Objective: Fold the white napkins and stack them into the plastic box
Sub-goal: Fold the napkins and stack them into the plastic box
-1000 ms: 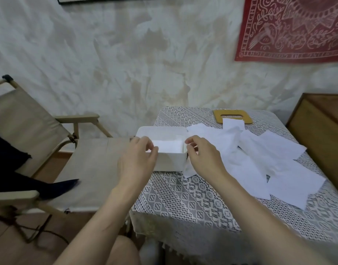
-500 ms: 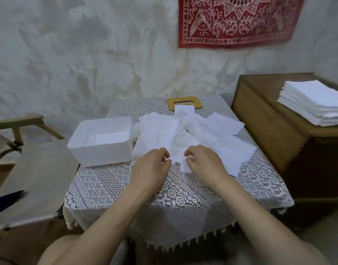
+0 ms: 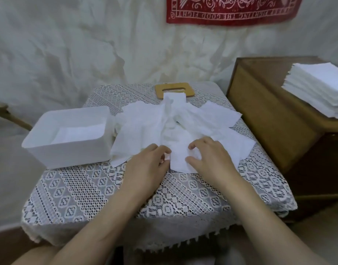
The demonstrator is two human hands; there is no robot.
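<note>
Several loose white napkins [image 3: 145,129] lie in a crumpled heap in the middle of the lace-covered table [image 3: 88,188]. One napkin [image 3: 178,159] lies nearest me at the heap's front edge. My left hand [image 3: 147,161] pinches its left edge with curled fingers. My right hand [image 3: 208,155] rests on its right side, fingers bent down onto the paper. The white plastic box [image 3: 40,148] stands at the table's left, a folded napkin [image 3: 76,132] lying flat inside it.
A wooden lid with a slot [image 3: 173,89] lies at the table's far edge, partly under a napkin. A wooden cabinet [image 3: 259,104] on the right carries a tall stack of white napkins [image 3: 317,88]. A chair arm [image 3: 4,113] shows at the left.
My hands left the box, where they had set down a folded napkin, and moved right to the heap. They now hold the nearest napkin. The view swung right and downward.
</note>
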